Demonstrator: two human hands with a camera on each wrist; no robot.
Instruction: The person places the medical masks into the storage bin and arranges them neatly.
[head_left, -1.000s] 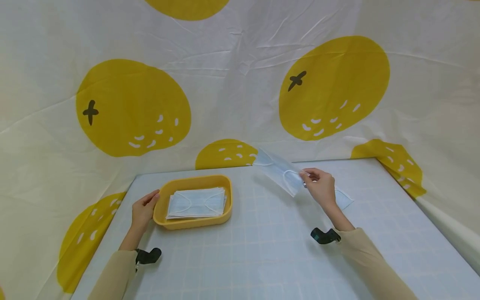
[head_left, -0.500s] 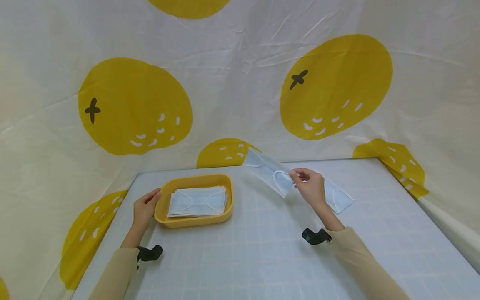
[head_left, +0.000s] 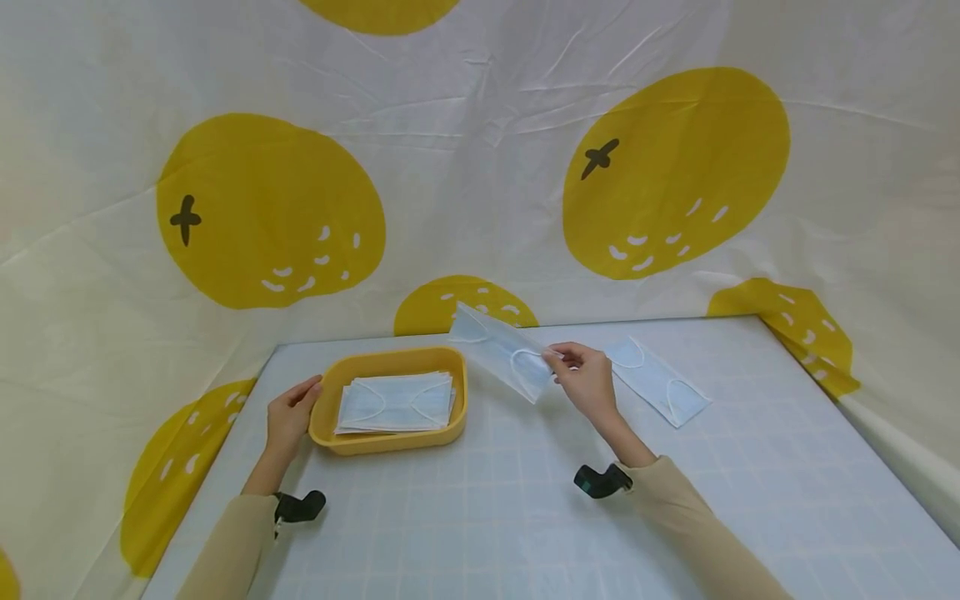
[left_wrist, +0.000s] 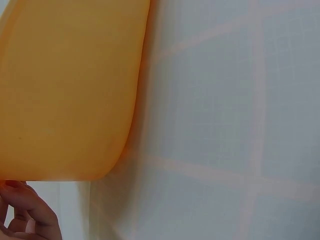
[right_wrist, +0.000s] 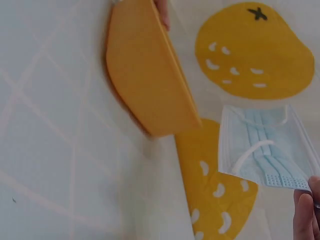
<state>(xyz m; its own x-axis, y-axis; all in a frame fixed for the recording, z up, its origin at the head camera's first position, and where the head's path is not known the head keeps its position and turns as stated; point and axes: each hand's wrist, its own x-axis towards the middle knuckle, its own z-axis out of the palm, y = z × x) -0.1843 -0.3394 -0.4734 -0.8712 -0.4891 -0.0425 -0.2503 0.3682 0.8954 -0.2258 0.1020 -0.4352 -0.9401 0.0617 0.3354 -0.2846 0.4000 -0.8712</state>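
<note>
My right hand (head_left: 587, 382) pinches a light blue face mask (head_left: 498, 346) by its near right end. The mask hangs tilted in the air, its far end near the back edge of the table, with white ear loops showing. In the right wrist view the mask (right_wrist: 265, 150) shows its pleats and a dotted edge at the fingertips. With thumb and fingers, my left hand (head_left: 288, 421) grips the left rim of a yellow tray (head_left: 390, 447). Inside that tray lies a stack of face masks (head_left: 395, 404). Another face mask (head_left: 660, 382) lies flat on the table, right of my right hand.
The table (head_left: 480, 525) has a pale blue checked cover. Behind it hangs a white curtain (head_left: 472, 183) with yellow fruit prints, meeting the table's back edge. Black wrist cameras sit on both wrists, the right one (head_left: 602, 481) low over the table.
My right hand has moved left with the mask, bringing it close to the tray's right end. More of the mask lying on the table now shows. The left hand keeps its grip on the tray.
</note>
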